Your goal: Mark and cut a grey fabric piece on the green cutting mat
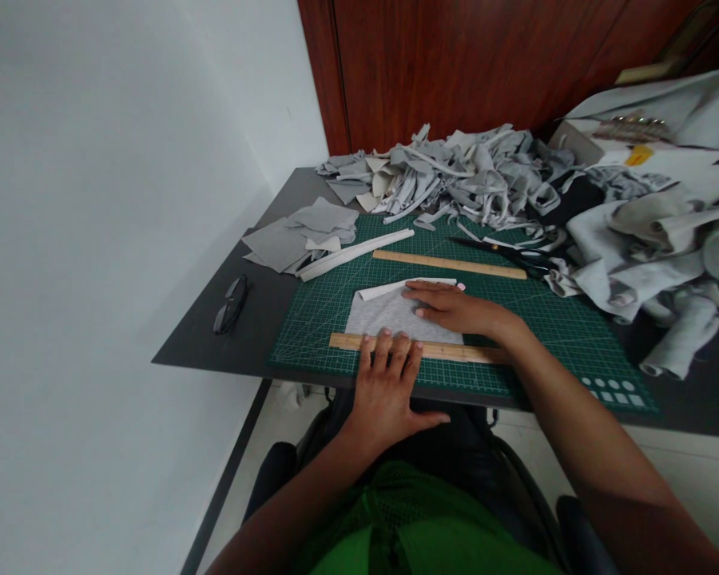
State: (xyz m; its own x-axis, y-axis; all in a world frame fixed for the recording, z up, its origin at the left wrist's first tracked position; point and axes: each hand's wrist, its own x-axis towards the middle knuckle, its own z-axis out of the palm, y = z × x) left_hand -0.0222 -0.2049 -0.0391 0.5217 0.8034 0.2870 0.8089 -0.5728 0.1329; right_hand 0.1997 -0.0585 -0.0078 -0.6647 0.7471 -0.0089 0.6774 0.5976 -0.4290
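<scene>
- Dark table (pixel 264 319), carrying a green cutting mat (pixel 539 319).
- Heap of grey fabric scraps (pixel 455 172), at the mat's far edge.
- Grey fabric piece (pixel 383 313), flat on the mat.
- Near wooden ruler (pixel 455 350), along the fabric's near edge.
- Right hand (pixel 452 307): flat, open, pressing the fabric; grasps nothing.
- Left hand (pixel 387 391): spread fingers pressing the ruler; grasps nothing.

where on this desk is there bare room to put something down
Bare patches: the dark tabletop between the glasses and the cutting mat, and the mat's right part below the far ruler. Crowded: the fabric scrap pile along the back and right, and the grey fabric piece under both hands.
</scene>
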